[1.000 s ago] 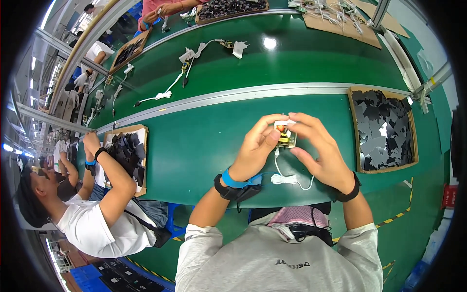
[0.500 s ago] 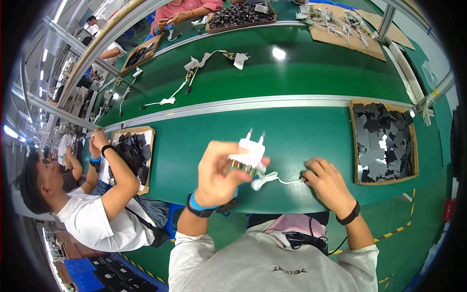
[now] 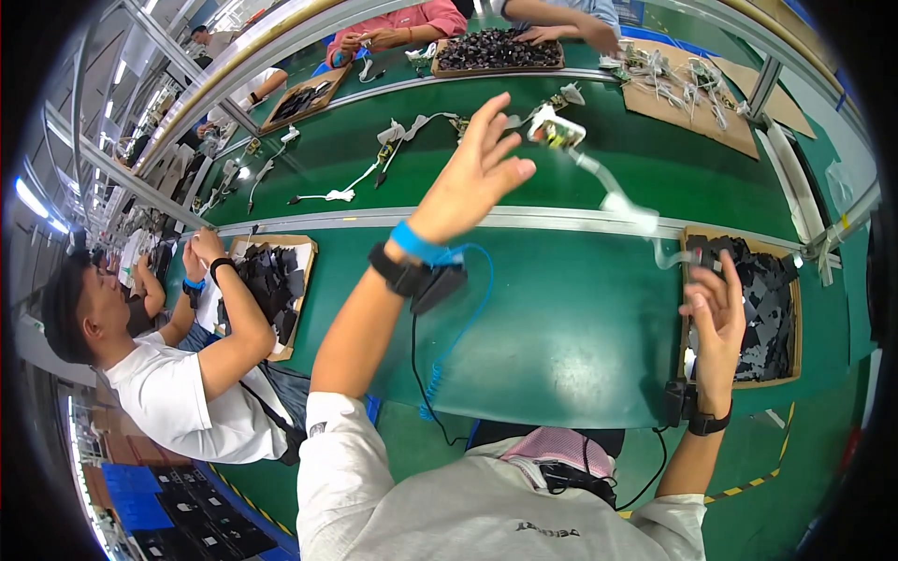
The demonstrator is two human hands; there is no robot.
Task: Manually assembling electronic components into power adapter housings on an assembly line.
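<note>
My left hand (image 3: 472, 182) is open over the metal rail, fingers spread and nothing in them. Just beyond its fingertips is a white plug-in charger (image 3: 558, 129) with its circuit board exposed, over the far green surface; whether it touches that surface I cannot tell. Its white cable (image 3: 631, 213), smeared by motion, runs back across the rail towards my right hand (image 3: 716, 304). That hand is raised by the right-hand tray, fingers apart and open. The cable's dark end lies right beside its fingertips.
A cardboard tray of black sheet pieces (image 3: 772, 323) sits at right, another such tray (image 3: 304, 313) at left by a co-worker (image 3: 215, 374). The metal rail (image 3: 374, 220) divides the green surfaces. More chargers with cables (image 3: 388, 150) lie beyond. Co-workers' hands (image 3: 552, 33) are at the far side.
My left hand has moved forward and let go of the charger, now past the rail. My right hand has moved right and up, with the cable stretched out and its fingers opened.
</note>
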